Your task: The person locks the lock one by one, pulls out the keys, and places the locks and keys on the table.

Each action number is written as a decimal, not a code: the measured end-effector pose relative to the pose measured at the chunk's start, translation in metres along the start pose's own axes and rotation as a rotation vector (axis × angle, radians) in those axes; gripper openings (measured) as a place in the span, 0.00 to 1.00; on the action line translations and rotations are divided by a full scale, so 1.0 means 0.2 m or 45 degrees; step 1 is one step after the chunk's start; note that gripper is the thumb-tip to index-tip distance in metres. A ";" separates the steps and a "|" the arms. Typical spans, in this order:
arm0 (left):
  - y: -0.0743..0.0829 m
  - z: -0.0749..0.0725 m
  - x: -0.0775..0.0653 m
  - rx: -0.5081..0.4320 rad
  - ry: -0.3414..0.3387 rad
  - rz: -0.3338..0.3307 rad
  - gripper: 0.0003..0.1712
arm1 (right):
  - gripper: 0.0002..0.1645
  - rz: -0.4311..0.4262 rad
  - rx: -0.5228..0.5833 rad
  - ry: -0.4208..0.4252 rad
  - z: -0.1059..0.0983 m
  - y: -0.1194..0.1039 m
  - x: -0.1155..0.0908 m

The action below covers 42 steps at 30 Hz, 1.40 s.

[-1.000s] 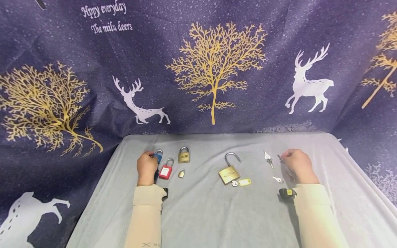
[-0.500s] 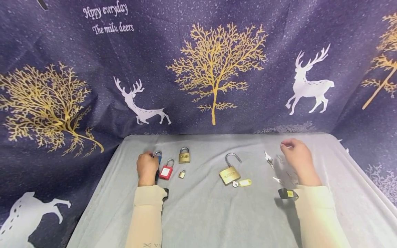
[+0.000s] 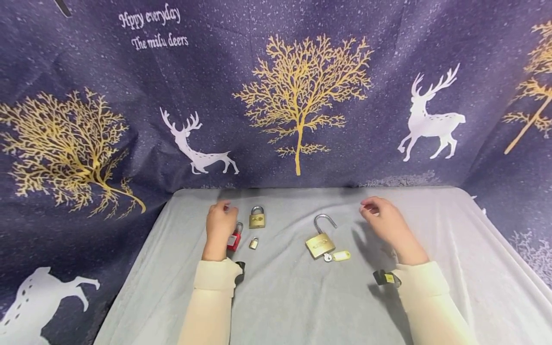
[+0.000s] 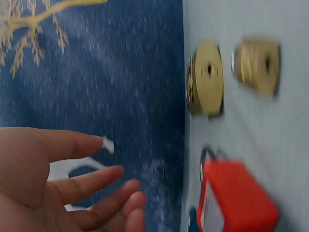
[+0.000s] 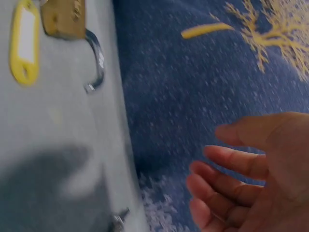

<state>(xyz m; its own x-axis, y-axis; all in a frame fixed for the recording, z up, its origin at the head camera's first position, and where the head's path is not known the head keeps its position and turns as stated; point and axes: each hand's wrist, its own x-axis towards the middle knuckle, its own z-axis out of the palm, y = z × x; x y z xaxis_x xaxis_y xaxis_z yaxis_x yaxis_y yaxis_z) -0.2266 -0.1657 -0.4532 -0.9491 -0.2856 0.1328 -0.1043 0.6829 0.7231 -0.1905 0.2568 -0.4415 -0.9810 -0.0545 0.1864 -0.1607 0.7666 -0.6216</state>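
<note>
My left hand (image 3: 221,225) hovers with loose fingers over the left part of the table, holding nothing. Below it lies a red padlock (image 3: 234,240), partly covered by the hand. The left wrist view catches a sliver of the blue padlock (image 4: 193,221), which the hand hides in the head view. Beside these are a brass padlock (image 3: 257,220) and a tiny brass padlock (image 3: 254,243). My right hand (image 3: 383,223) is raised right of a large brass padlock (image 3: 320,245) with its shackle swung out; nothing is between the relaxed fingers. A blurred key (image 5: 118,221) shows under it.
At the large padlock's base, a small key (image 3: 327,257) hangs with a yellow tag (image 3: 342,256). Grey cloth (image 3: 293,302) covers the table. A dark curtain (image 3: 207,76) with deer and trees stands behind its far edge.
My left hand has left the blue padlock and moved right, over the red one. The right hand has lifted off the keys and moved left; hand and forearm now cover them.
</note>
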 end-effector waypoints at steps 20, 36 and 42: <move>0.22 0.24 -0.16 -0.070 -0.357 0.296 0.24 | 0.26 -0.162 -0.096 -0.301 0.33 -0.23 -0.08; 0.27 0.36 -0.25 -0.099 -0.429 0.507 0.19 | 0.41 -0.134 -0.354 -0.192 0.52 -0.28 -0.15; 0.27 0.37 -0.25 -0.102 -0.427 0.495 0.18 | 0.42 -0.105 -0.420 -0.160 0.55 -0.30 -0.16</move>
<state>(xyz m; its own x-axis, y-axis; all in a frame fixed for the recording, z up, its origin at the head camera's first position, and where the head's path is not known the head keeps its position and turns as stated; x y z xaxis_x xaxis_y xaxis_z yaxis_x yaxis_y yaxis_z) -0.2075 -0.0649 -0.4713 -0.9576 0.2193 0.1868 0.2856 0.6380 0.7151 -0.1613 0.1420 -0.4944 -0.9752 -0.1873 0.1180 -0.2162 0.9205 -0.3254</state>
